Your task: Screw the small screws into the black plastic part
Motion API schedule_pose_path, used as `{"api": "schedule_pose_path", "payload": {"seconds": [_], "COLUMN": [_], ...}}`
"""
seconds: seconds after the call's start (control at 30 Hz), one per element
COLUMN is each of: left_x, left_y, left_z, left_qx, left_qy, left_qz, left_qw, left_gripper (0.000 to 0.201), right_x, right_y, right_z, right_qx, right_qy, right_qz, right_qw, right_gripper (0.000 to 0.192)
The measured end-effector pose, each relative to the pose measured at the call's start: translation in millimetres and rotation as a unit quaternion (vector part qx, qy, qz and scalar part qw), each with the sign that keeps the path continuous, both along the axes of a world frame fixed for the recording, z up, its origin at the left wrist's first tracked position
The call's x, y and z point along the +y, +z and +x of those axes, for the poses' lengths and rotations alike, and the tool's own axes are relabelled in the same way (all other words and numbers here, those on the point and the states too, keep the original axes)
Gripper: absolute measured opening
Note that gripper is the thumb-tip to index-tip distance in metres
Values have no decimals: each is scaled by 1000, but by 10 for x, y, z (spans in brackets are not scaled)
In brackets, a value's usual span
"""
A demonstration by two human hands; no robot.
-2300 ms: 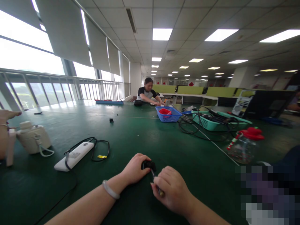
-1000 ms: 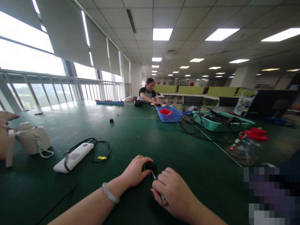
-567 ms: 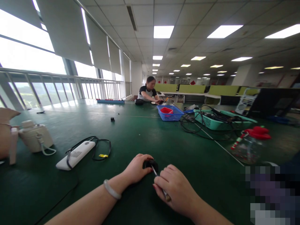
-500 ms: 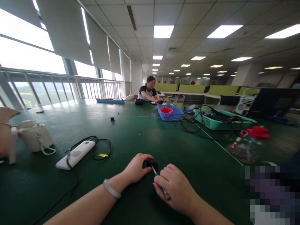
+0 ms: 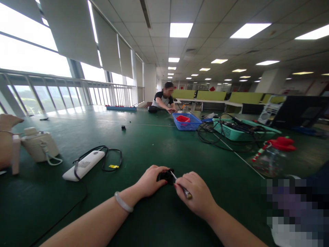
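Note:
My left hand (image 5: pixel 149 181) is closed around a small black part (image 5: pixel 166 176), holding it just above or on the green table; the fingers hide some of it, and its exact kind I cannot make out. In my right hand (image 5: pixel 196 193) is a screwdriver (image 5: pixel 187 193) with a thin metal shaft and a brownish handle end. Its shaft slants up and left, and the tip reaches the far right side of the black part. A pale bangle (image 5: pixel 123 202) circles my left wrist.
Left on the green table (image 5: pixel 144 144) lie a white power strip (image 5: pixel 84 165) with a black cord and a beige bottle (image 5: pixel 41 145). Ahead are a blue basket (image 5: pixel 187 126) and a teal basket (image 5: pixel 231 132) of cables; right, a red-lidded jar (image 5: pixel 275 159). A person (image 5: pixel 164 97) sits opposite.
The screwdriver and my right hand have moved slightly up and right, the tip now near the part's far edge. My left hand has tilted the black part a little. The view dipped slightly.

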State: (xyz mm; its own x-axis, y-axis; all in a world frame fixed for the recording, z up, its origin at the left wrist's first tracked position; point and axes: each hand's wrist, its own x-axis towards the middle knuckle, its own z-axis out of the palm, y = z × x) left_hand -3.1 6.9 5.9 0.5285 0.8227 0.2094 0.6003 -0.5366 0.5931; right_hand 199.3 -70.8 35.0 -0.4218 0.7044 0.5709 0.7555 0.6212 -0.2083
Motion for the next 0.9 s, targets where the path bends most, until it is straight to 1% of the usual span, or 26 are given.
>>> {"api": "schedule_pose_path", "payload": {"seconds": [0.07,0.13,0.2,0.3,0.37,0.4,0.47,0.53,0.6,0.67,0.8,0.9], "left_x": [-2,-9,-19,-32,-38,-40,-43,-45,-44,-44,-50,-50], "left_y": [-2,3,11,25,29,29,27,21,15,12,8,0], "left_z": [-4,-9,-12,-14,-13,-12,-10,-5,0,5,10,10], "left_qx": [10,19,23,24,27,30,33,37,41,44,44,42], "left_qy": [-7,-12,-14,-17,-19,-18,-16,-16,-19,-19,-21,-30], "left_qz": [5,10,13,14,14,14,18,23,27,31,34,36], "left_qw": [1000,1000,1000,999,999,999,999,999,999,998,998,998], "left_gripper": [48,47,48,49,49,48,47,47,47,46,45,45], "right_x": [31,75,126,185,197,193,163,115,66,36,39,54], "right_y": [5,-4,-25,-69,-88,-91,-80,-53,-27,-16,-33,-33], "right_z": [38,99,175,281,313,313,283,226,167,120,78,72], "right_qx": [55,136,221,324,363,370,356,307,244,190,109,77], "right_qy": [-25,-44,-61,-92,-93,-84,-54,-24,-7,13,41,37], "right_qz": [-21,-44,-75,-114,-135,-144,-159,-158,-130,-99,-69,-81], "right_qw": [998,989,970,935,917,914,919,938,961,977,991,993], "right_gripper": [22,25,34,47,50,51,51,49,46,42,37,36]}}
